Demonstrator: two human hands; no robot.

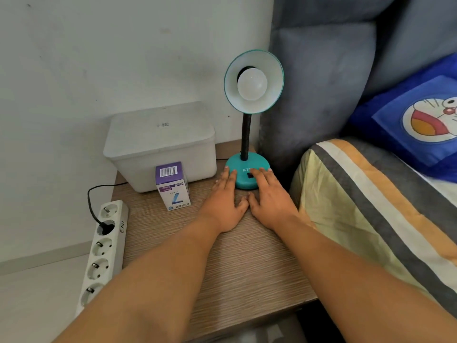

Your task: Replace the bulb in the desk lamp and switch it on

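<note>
A teal desk lamp stands at the back of a wooden bedside table (pixel 222 268). Its round shade (pixel 274 95) faces me, with a white bulb (pixel 252 84) screwed inside and unlit. A black flexible neck (pixel 246 137) runs down to the teal base (pixel 243 167). My left hand (pixel 226 201) lies flat on the table, fingertips on the base's left side. My right hand (pixel 270 196) lies flat beside it, fingers resting on the base over the black switch (pixel 250 175). A purple and white bulb box (pixel 172 185) stands upright left of the hands.
A white lidded plastic bin (pixel 160 144) sits behind the bulb box. A white power strip (pixel 105 248) hangs at the table's left edge with a black plug in it. To the right are a grey padded headboard (pixel 321 82), a striped pillow (pixel 371 219) and a blue cartoon cushion (pixel 420 120).
</note>
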